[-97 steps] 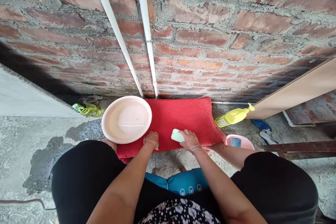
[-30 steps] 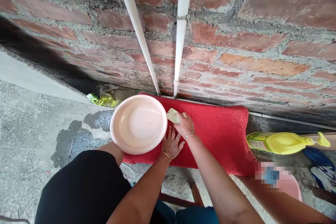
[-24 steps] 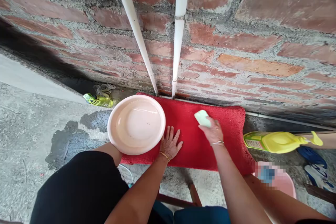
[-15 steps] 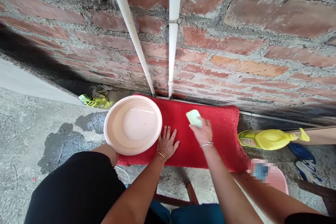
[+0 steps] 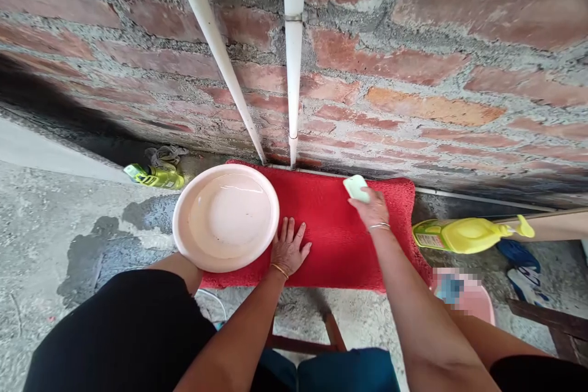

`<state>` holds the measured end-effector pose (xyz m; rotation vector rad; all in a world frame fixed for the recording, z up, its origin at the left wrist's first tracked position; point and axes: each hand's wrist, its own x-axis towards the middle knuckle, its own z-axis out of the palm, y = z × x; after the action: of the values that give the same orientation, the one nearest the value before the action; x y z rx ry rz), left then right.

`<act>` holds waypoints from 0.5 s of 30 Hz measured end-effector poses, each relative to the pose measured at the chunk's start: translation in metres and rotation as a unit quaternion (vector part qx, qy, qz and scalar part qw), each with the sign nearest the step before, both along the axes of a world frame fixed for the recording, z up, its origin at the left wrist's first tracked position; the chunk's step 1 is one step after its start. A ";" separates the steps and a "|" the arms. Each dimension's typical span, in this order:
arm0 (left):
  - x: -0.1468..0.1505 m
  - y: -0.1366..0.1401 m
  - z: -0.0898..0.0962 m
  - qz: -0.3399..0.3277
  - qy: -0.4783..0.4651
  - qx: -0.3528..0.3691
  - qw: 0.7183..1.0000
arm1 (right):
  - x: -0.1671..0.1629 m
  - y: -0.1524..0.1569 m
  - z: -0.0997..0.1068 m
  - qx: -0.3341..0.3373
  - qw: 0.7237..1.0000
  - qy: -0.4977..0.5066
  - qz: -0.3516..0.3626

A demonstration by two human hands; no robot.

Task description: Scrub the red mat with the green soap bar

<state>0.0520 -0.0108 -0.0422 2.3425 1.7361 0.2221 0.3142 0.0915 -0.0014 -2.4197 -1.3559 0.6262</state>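
Observation:
A red cloth (image 5: 328, 239) with a fuzzy border lies spread over a bench. My left hand (image 5: 288, 247) rests flat on it with the fingers spread, right beside the pink basin (image 5: 181, 239). Over the right part of the cloth, my right hand (image 5: 373, 208) grips a pale green bar (image 5: 356, 187) with rounded corners, which looks like a bar of soap. Its lower end is hidden by my fingers. Whether its underside touches the cloth, I cannot tell. Water stands in the basin, which sits on the cloth's left end.
A yellow pump bottle (image 5: 463, 235) is at the bench's right, with a pink bucket (image 5: 478, 306) below it, partly blurred out. Behind the bench rises a brick wall (image 5: 390, 79) with two white pipes (image 5: 294, 73). A yellow-green bottle (image 5: 158, 177) is on the left.
My right hand has moved the bar of soap right and toward the wall across the red cloth. My left hand stays flat. The view has shifted slightly.

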 end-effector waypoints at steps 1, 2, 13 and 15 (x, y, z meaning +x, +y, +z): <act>0.000 0.000 0.000 0.001 0.000 0.001 1.000 | 0.027 -0.011 0.002 0.001 0.999 -0.015 -0.044; 0.000 0.000 0.000 0.002 0.000 0.001 1.000 | 0.052 -0.023 0.005 -0.007 0.995 -0.032 -0.089; -0.001 0.005 0.024 -0.005 0.048 -0.104 0.993 | 0.007 -0.090 0.013 0.052 0.998 -0.020 -0.036; -0.006 0.000 0.029 -0.014 0.060 -0.113 0.992 | -0.051 -0.081 0.011 0.037 0.998 0.013 0.049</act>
<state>0.0463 -0.0108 -0.0135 2.2539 1.6813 -0.1178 0.2630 0.0109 0.0099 -2.2909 -1.4665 0.6176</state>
